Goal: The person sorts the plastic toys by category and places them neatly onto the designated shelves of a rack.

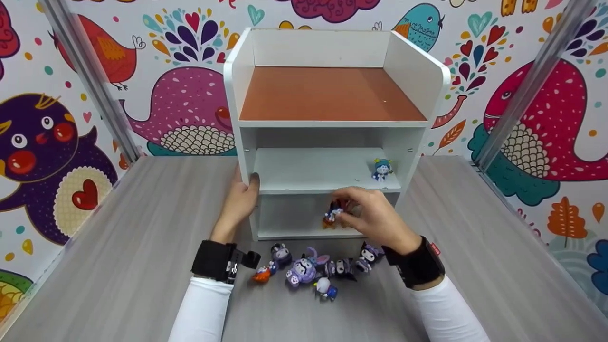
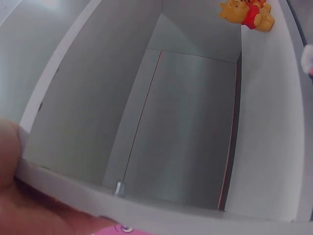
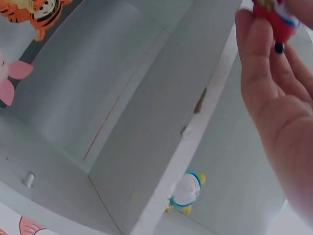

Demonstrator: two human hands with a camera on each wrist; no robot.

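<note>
My left hand [image 1: 239,199] grips the left side panel of a white toy shelf [image 1: 244,90], thumb on its front edge. My right hand [image 1: 377,216] pinches a small figurine [image 3: 276,22] in red, white and blue, in front of the lower compartment; my fingers partly hide it. A Winnie-the-Pooh figurine [image 2: 249,13] is on the lower board, with an orange one partly seen behind it. A Tigger figurine [image 3: 44,15] and a pink-eared figurine [image 3: 11,73] show in the right wrist view. One teal-hatted figurine [image 1: 381,170] stands at the right of the middle board.
Several figurines lie on the grey table before the shelf, among them a purple long-eared one [image 1: 302,271], a black-hooded one [image 1: 368,256], an orange one [image 1: 262,274] and a white-headed one in blue [image 1: 325,288]. The shelf has a brown top board [image 1: 327,95]. A patterned wall stands behind.
</note>
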